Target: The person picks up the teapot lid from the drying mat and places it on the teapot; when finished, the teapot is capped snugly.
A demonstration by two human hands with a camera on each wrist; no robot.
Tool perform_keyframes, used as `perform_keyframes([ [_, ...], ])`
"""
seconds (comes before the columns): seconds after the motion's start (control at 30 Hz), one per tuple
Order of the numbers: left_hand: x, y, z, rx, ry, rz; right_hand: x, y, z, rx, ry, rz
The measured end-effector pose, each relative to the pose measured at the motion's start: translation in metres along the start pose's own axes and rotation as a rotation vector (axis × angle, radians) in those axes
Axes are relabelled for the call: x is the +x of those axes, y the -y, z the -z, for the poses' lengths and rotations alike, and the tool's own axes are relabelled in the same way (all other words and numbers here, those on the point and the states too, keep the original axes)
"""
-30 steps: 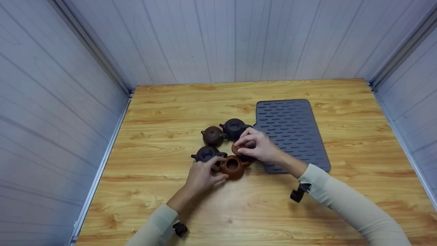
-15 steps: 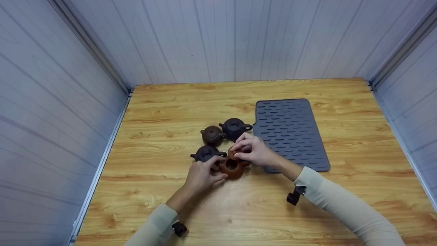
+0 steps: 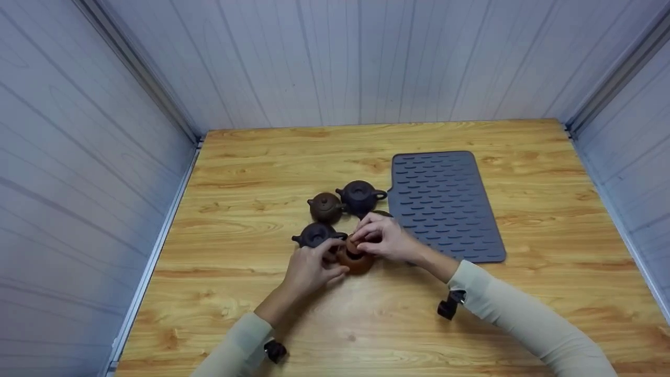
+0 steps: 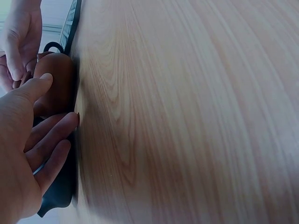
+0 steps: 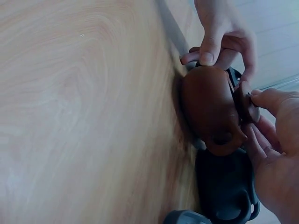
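An orange-brown clay teapot (image 3: 357,265) stands on the wooden table, its top opening partly uncovered. My left hand (image 3: 310,266) holds it from the left, thumb on the near side and fingers on the far side. Between thumb and fingers my right hand (image 3: 386,238) pinches the teapot's lid (image 5: 244,101), tilted right at the rim. In the right wrist view the pot's handle (image 5: 226,142) points toward my right hand. A black teapot (image 3: 315,235) sits just behind my left fingers. Another dark pot (image 5: 224,186) shows beyond the handle, mostly hidden by my right hand in the head view.
Behind the hands stand a small brown teapot (image 3: 325,207) and a dark teapot (image 3: 360,196), close together. A grey ridged mat (image 3: 445,204) lies to the right, partly under my right forearm. White panels (image 3: 335,63) border the table.
My right hand has carried the lid down and to the left, from behind the orange-brown teapot to over its opening. The left hand has stayed in place on the pot.
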State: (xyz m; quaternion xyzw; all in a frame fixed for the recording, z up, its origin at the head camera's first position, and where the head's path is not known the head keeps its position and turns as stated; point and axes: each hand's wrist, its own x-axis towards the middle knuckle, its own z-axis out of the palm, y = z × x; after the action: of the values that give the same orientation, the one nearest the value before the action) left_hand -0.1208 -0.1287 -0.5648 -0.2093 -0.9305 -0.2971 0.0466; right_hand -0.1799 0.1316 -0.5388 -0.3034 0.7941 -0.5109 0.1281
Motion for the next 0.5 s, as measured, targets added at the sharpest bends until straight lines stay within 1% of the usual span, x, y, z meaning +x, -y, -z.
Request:
perform_keyframes([
  [0.1, 0.0001, -0.0002, 0.0002, -0.012, 0.000, -0.001, 0.0000, -0.0008, -0.0006, -0.035, 0.009, 0.033],
  [0.23, 0.0001, -0.0003, 0.0002, -0.020, 0.003, 0.000, -0.0004, -0.0014, -0.0010, -0.081, 0.021, 0.099],
  [0.3, 0.0004, -0.0004, 0.0001, -0.019, 0.005, 0.000, -0.0005, -0.0016, -0.0014, -0.098, 0.028, 0.115],
  [0.37, 0.0003, -0.0003, -0.0001, -0.019, 0.005, 0.001, -0.0007, -0.0015, -0.0019, -0.110, 0.034, 0.117],
  [0.5, 0.0002, -0.0003, -0.0006, -0.019, 0.007, 0.004, -0.0016, 0.0005, -0.0018, -0.136, 0.051, 0.087],
])
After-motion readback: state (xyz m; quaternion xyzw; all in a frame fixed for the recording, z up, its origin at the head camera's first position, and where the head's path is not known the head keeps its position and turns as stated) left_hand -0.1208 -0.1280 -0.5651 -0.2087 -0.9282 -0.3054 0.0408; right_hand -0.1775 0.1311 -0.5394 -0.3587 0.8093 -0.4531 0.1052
